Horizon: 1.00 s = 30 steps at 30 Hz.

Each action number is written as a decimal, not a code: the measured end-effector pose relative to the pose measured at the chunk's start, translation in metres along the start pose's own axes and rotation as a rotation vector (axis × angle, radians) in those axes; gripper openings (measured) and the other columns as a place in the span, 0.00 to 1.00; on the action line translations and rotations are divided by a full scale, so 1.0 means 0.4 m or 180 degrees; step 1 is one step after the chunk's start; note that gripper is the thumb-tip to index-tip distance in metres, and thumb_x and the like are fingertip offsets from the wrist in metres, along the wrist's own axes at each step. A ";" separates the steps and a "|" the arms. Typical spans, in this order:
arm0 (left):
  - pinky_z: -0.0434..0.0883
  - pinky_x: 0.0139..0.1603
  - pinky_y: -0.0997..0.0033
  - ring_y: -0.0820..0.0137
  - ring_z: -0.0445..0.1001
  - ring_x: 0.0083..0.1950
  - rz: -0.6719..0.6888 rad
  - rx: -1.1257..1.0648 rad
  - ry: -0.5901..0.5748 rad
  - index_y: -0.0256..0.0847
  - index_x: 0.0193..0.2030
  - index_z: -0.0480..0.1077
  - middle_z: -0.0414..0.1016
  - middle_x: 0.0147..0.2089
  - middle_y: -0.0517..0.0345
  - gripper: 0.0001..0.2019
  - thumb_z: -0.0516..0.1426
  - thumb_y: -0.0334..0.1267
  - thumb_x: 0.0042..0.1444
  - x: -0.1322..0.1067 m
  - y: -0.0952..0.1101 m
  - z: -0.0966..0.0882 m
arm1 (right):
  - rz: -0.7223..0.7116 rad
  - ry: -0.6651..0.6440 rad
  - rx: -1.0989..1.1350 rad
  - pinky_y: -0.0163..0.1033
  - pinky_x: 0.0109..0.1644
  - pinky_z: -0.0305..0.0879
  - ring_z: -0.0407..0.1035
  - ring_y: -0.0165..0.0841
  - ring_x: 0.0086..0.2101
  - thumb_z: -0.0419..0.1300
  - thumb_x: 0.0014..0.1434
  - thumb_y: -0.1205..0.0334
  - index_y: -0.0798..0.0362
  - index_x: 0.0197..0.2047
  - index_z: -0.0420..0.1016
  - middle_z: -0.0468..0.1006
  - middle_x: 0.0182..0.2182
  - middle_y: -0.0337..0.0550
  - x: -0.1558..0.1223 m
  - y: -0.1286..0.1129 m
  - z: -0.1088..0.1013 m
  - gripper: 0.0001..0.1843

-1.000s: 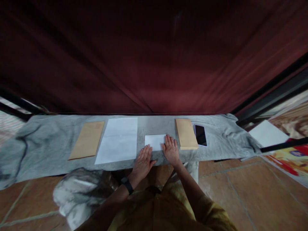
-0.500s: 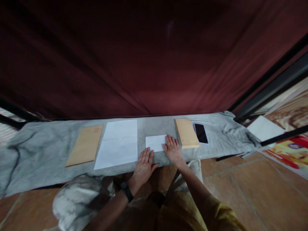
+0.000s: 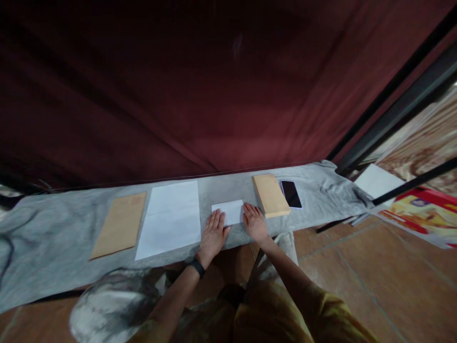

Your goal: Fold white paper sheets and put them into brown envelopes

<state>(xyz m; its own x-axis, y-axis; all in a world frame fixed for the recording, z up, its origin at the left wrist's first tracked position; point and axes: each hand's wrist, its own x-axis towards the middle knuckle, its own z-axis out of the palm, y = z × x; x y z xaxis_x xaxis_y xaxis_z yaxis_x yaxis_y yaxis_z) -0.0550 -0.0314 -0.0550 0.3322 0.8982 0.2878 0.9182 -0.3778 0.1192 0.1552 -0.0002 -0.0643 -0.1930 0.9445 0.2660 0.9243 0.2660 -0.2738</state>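
Observation:
A small folded white paper lies on a long bench draped in grey cloth. My left hand rests flat and open, its fingertips on the paper's lower left corner. My right hand lies flat and open against the paper's right edge. To the left lie a large white sheet and a single brown envelope. To the right sits a stack of brown envelopes, with a black phone beside it.
A dark red curtain hangs behind the bench. A crumpled grey-white bundle lies on the tiled floor at lower left. Black metal bars, a white sheet and a colourful printed mat are at right.
The view has tilted and shifted left. My left hand slid up until its fingertips reached the small paper's corner. My right hand stays at the paper's right edge.

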 end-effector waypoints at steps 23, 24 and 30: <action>0.57 0.72 0.46 0.55 0.57 0.75 -0.0155 0.0219 0.0081 0.40 0.72 0.60 0.59 0.74 0.43 0.27 0.46 0.46 0.69 0.066 0.014 0.056 | -0.0152 0.0097 0.0327 0.47 0.70 0.55 0.61 0.37 0.65 0.49 0.69 0.67 0.57 0.67 0.68 0.68 0.66 0.50 0.037 -0.028 -0.001 0.25; 0.57 0.72 0.46 0.55 0.57 0.75 -0.0150 0.0223 0.0081 0.40 0.71 0.60 0.59 0.74 0.43 0.27 0.46 0.46 0.69 0.065 0.013 0.058 | -0.0231 0.0072 0.0352 0.47 0.70 0.55 0.61 0.37 0.65 0.49 0.70 0.65 0.56 0.67 0.68 0.67 0.66 0.49 0.043 -0.038 0.002 0.24; 0.58 0.72 0.46 0.55 0.57 0.75 -0.0161 0.0204 0.0040 0.35 0.72 0.58 0.58 0.74 0.39 0.29 0.45 0.47 0.69 0.062 0.006 0.068 | -0.0231 -0.0026 0.0193 0.51 0.71 0.53 0.59 0.40 0.67 0.49 0.72 0.59 0.53 0.68 0.66 0.64 0.68 0.48 0.043 -0.057 0.017 0.24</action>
<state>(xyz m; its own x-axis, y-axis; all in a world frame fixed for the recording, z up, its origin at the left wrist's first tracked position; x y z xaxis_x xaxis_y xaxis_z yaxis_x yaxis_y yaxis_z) -0.0386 -0.0040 -0.0733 0.2828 0.9127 0.2950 0.9457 -0.3166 0.0730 0.1286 0.0111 -0.0596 -0.2616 0.9237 0.2798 0.8862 0.3447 -0.3096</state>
